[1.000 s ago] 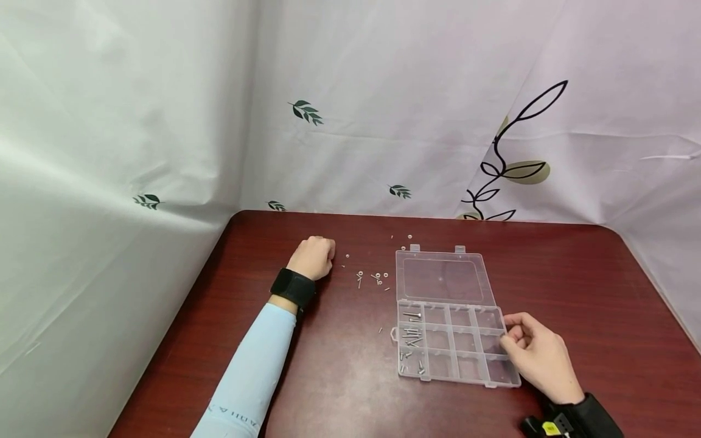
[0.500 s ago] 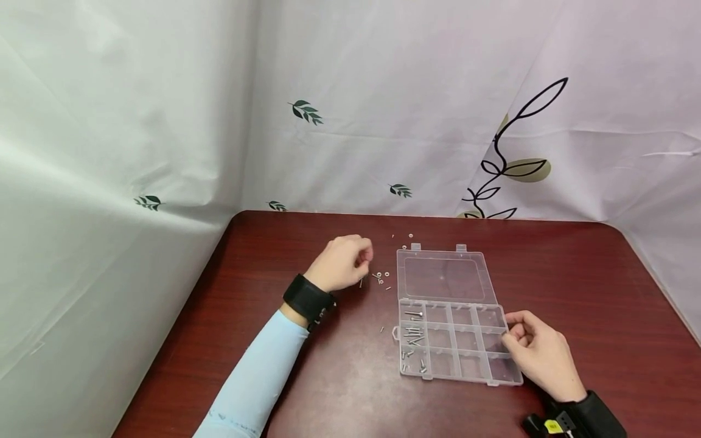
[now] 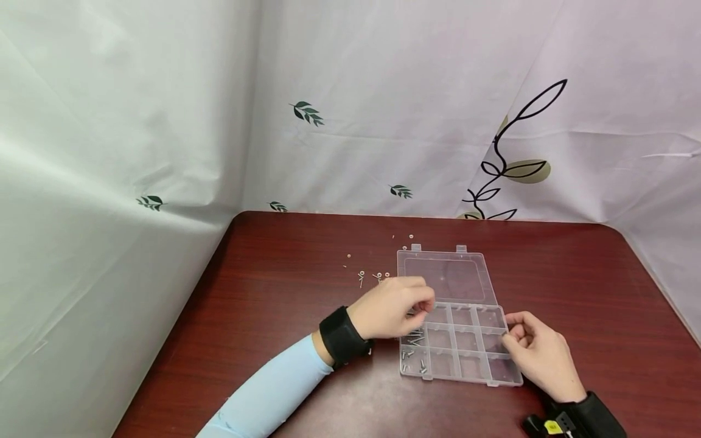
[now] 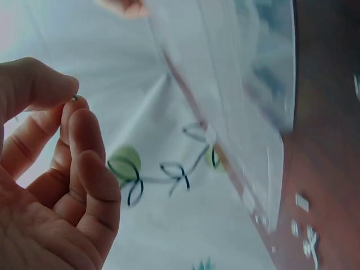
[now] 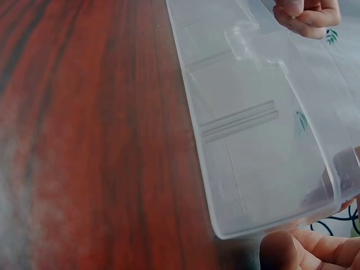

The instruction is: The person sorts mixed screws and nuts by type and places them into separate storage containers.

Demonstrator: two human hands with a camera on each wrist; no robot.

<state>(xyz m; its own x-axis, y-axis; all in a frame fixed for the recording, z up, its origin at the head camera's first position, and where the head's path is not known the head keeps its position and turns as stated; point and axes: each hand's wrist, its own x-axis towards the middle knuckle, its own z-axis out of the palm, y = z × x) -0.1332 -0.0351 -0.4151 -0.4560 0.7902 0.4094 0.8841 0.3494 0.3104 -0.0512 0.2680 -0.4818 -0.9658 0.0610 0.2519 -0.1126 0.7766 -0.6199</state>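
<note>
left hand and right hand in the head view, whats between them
In the head view, the divided half of the clear plastic box lies between them: the left hand overlaps its left side, the right hand is at its right edge.

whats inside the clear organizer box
Metal screws lie in the left column of the clear organizer box. The left hand hides most of its far-left compartment, so contents there cannot be made out.

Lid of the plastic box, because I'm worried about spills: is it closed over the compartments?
No, the lid lies folded back on the far side, leaving the compartments uncovered.
</note>
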